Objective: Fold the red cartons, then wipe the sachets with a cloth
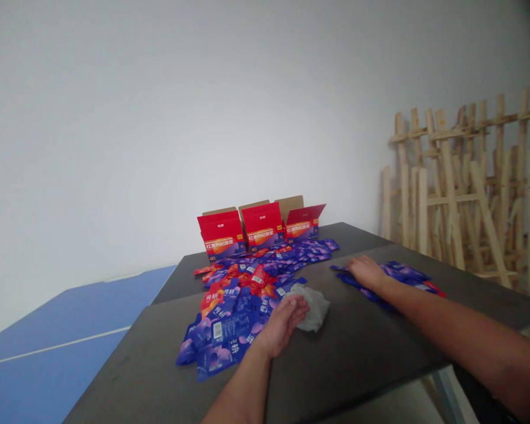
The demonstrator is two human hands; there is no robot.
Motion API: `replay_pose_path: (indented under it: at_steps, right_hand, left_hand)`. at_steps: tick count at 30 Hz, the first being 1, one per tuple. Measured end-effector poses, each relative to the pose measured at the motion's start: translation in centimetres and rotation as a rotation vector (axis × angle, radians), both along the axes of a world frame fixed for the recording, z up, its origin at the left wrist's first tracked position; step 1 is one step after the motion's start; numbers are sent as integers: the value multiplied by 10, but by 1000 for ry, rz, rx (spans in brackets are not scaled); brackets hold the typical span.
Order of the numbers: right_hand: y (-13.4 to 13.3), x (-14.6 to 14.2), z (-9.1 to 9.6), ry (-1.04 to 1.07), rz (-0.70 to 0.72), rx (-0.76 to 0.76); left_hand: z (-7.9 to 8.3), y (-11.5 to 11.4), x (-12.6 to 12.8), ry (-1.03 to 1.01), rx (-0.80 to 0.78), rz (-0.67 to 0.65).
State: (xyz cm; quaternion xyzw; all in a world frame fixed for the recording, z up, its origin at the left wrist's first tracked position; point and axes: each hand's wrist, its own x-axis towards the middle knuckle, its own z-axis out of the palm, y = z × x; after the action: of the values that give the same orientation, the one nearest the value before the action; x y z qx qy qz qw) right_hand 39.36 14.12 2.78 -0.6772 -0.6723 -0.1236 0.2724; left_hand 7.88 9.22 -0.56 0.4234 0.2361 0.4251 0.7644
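Observation:
My left hand point(283, 325) rests on its side with fingers loosely curled. Its fingertips lie against a crumpled grey cloth point(317, 307), and no item shows in the palm. Left of it spreads a loose heap of purple-blue pouches point(234, 327), mixed with red-orange pouches point(258, 277). At the right of the table, my right hand point(365, 272) is closed on a purple pouch point(342, 272) whose end sticks out left of the fingers. More purple pouches point(401, 272) and a bit of a red one lie beside and under that forearm.
Three red printed cartons point(261, 229) with raised flaps stand in a row behind the heap. They are on the dark table point(318, 365). A blue table-tennis table point(70, 330) stands at the left. Wooden frames point(454, 194) lean at the right, against the white wall.

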Motion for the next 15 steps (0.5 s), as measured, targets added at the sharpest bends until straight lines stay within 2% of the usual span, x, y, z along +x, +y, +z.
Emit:
replay_pose_path:
  at_steps: [4, 7, 15]
  right_hand:
    - [8, 6, -1, -69, 31, -184]
    - [22, -8, 2, -21, 50, -260]
    - [66, -113, -22, 235, 153, -345]
  left_hand:
    - [0, -3, 2, 42, 10, -1]
    - [0, -5, 3, 70, 26, -1]
    - [-7, -2, 4, 97, 74, -19]
